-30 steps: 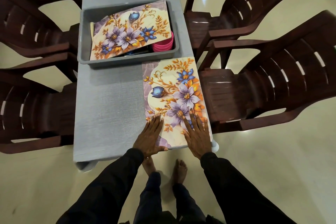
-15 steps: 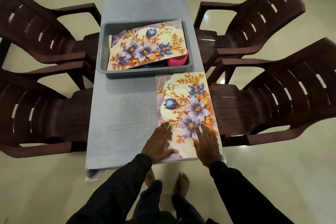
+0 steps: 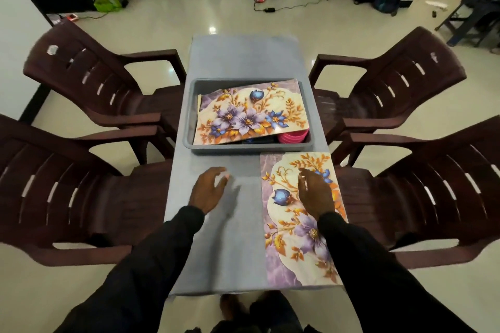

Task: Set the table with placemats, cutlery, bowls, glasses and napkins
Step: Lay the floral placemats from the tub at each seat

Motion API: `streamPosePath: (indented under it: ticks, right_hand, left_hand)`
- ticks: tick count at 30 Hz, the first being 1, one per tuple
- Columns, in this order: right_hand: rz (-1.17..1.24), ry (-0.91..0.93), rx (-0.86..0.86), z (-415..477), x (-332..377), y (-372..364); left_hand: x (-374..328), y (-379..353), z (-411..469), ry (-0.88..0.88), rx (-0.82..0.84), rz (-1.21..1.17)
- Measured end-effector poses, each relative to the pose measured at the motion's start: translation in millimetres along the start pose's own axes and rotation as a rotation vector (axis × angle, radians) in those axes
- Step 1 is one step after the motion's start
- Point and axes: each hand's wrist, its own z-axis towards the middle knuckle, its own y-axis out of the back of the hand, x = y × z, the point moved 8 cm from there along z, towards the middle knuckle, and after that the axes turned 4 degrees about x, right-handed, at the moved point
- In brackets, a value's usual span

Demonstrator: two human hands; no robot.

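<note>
The left hand [image 3: 209, 189] over the bare table [image 3: 238, 251] and the right hand [image 3: 315, 192] over the laid placemat [image 3: 295, 246] were both empty, fingers relaxed, and the next placemat [image 3: 251, 113] lay just ahead in the grey bin [image 3: 243, 149], long side across the table, about equally near both.

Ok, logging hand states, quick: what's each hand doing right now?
Left hand: open, fingers loosely curled, holding nothing, over the tablecloth.
Right hand: open, holding nothing, over the placemat.
</note>
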Motion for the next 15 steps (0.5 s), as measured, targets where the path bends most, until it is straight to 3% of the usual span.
streamPosePath:
  ticks: [5,11,15]
  right_hand:
    - [0.065,-0.042,-0.021,82,6,9]
    - [0.148,-0.051,-0.111,175,-3,22]
    - [0.081,-0.168,-0.003,229,-25,-2]
  left_hand:
    - [-4,46,63,0.026,-0.094,-0.086]
    - [21,69,131,0.186,-0.145,-0.144]
    - [39,64,164,0.274,-0.105,-0.142]
